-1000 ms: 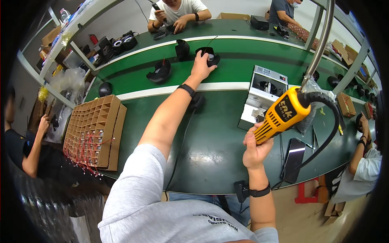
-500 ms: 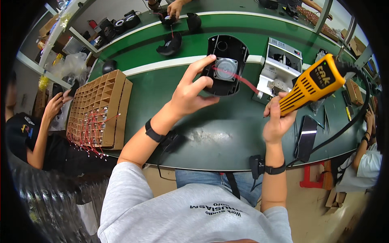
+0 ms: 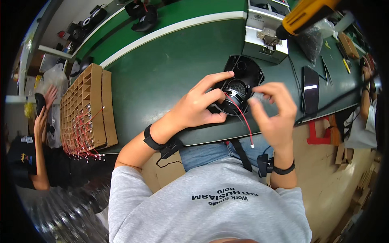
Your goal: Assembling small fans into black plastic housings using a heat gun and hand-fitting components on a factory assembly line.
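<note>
A black round speaker housing (image 3: 243, 71) with a metal driver in its middle lies on the green table (image 3: 162, 77) near the front edge. My left hand (image 3: 198, 107) grips its near side, index finger stretched over the rim. A thin red wire (image 3: 243, 121) runs from the driver down past the table edge to a small white plug. My right hand (image 3: 273, 113) hovers just right of the housing, blurred, its fingers curled and apart with nothing seen in them. A yellow power screwdriver (image 3: 304, 16) hangs above the table at the upper right, away from both hands.
A cardboard grid tray (image 3: 81, 105) holding several red-wired parts sits at the left. A white fixture box (image 3: 263, 36) stands behind the housing, a dark phone (image 3: 311, 89) to its right. Other people work at the left (image 3: 40, 121) and right (image 3: 364, 101) edges.
My left hand brought the housing from the far side down onto the table in front of me. My right hand let go of the yellow screwdriver and came down beside the housing.
</note>
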`<state>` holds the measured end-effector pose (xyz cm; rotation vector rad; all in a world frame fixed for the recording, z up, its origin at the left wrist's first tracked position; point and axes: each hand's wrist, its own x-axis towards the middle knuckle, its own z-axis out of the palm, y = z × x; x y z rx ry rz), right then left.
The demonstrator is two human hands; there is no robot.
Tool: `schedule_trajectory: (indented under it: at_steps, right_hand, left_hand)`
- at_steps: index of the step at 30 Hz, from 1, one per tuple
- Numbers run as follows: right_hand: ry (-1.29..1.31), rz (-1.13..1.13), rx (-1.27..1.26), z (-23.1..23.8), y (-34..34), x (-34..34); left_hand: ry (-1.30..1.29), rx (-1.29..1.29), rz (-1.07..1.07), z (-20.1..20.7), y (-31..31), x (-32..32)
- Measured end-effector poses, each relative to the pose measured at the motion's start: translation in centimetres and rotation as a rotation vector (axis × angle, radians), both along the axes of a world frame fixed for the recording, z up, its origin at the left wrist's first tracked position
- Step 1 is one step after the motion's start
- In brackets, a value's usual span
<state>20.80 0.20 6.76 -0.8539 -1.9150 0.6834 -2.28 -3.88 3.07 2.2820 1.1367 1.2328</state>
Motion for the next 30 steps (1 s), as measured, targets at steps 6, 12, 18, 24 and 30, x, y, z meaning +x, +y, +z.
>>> schedule_trajectory:
  at_steps: [6,12,18,24,30]
  right_hand:
    - [-0.253,0.087,-0.177,0.0,0.2,0.9]
    - [-0.285,-0.262,-0.024,0.1,0.7,1.0]
    - [-0.288,0.018,-0.105,0.9,-0.6,1.5]
    - [-0.569,0.097,-0.059,1.3,-1.8,1.1]
    - [-0.669,0.118,0.037,1.4,-0.9,0.4]
  left_hand:
    - [0.002,-0.086,-0.113,-0.9,0.1,1.4]
    - [0.084,0.001,-0.13,-1.0,-0.1,1.3]
    - [0.087,0.0,-0.086,-0.5,-1.2,2.0]
    - [0.03,0.187,0.018,0.4,0.5,-1.1]
    - [0.041,-0.145,-0.147,1.2,3.6,-0.7]
